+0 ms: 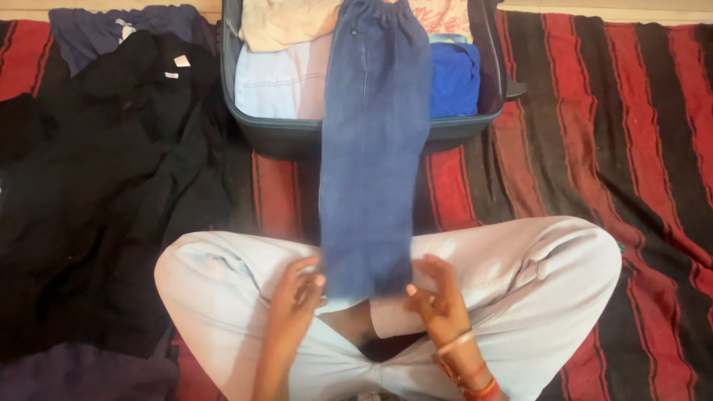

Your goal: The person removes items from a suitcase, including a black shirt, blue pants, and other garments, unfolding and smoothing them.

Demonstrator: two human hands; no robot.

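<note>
Black garments: one dark heap spreads across the left of the floor covering, with two small pale tags showing near its top; how many pieces lie in it cannot be told.
Navy cloth: one crumpled piece lies at the top left, beside the heap.
Striped blanket: one red-and-black blanket covers the floor under everything.
Suitcase: one open dark case sits at top centre, packed with a cream piece, a pale pink piece, a bright blue piece and a patterned piece.
Blue trousers: one folded pair runs in a long strip from inside the suitcase, over its near rim, down to the person's lap.
Left hand: one hand, fingers curled, pinching the lower left corner of the trousers.
Right hand: one hand, fingers bent, gripping the lower right corner; a ring shows on one finger, and several bangles circle the wrist.
Legs: two, crossed, in pale lilac trousers, with the hands resting between the knees.
</note>
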